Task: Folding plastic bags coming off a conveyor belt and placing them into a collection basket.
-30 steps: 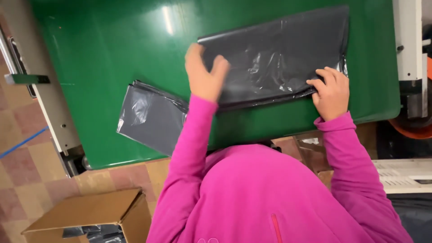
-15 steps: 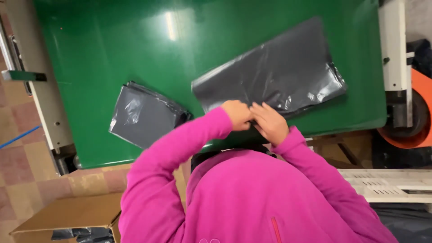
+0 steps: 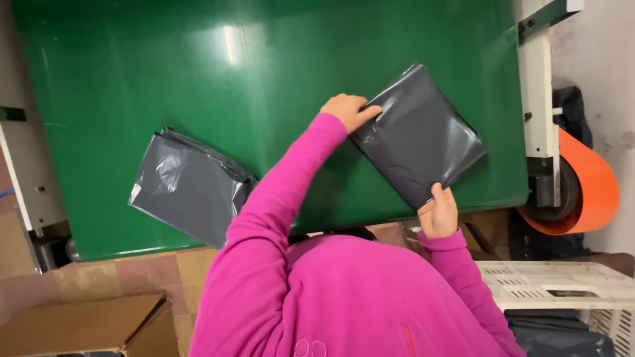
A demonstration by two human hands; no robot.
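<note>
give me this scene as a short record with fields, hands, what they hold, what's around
surface: green table
left hand: grips the upper left edge of a folded grey plastic bag
right hand: holds the same bag at its lower corner
bag state: folded to a rough square, lying tilted on the table
other bags: stack of folded grey bags at the table's near left edge, untouched
sleeves: pink
right side: orange roll on a white frame; white crate below
lower left: cardboard box

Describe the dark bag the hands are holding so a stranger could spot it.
On the green table, right of centre, lies a folded dark grey plastic bag. The left hand and right hand grip its corners; the other grey stack lies untouched at the left.
</note>
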